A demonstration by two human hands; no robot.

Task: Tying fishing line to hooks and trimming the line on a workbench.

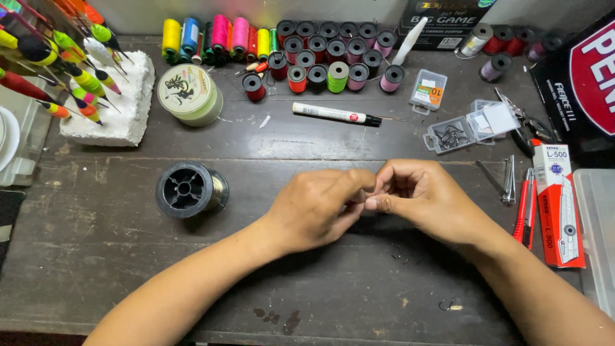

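My left hand (318, 208) and my right hand (419, 195) meet fingertip to fingertip above the middle of a dark, worn wooden table (115, 256). Both pinch something very small between thumb and fingers; what it is stays hidden, too fine to make out. A black spool of thin line (189, 189) lies on its side just left of my left hand. A clear box of fish hooks (458, 133) stands open beyond my right hand. Loose hooks (446, 304) lie on the table near my right forearm.
Many coloured thread spools (320, 54) line the back edge. A white foam block (118, 106) stuck with fishing floats sits far left, beside a pale green line spool (188, 91). A white marker (336, 115), nail clippers (507, 179), a red cutter (526, 208) and its box (558, 205) lie around.
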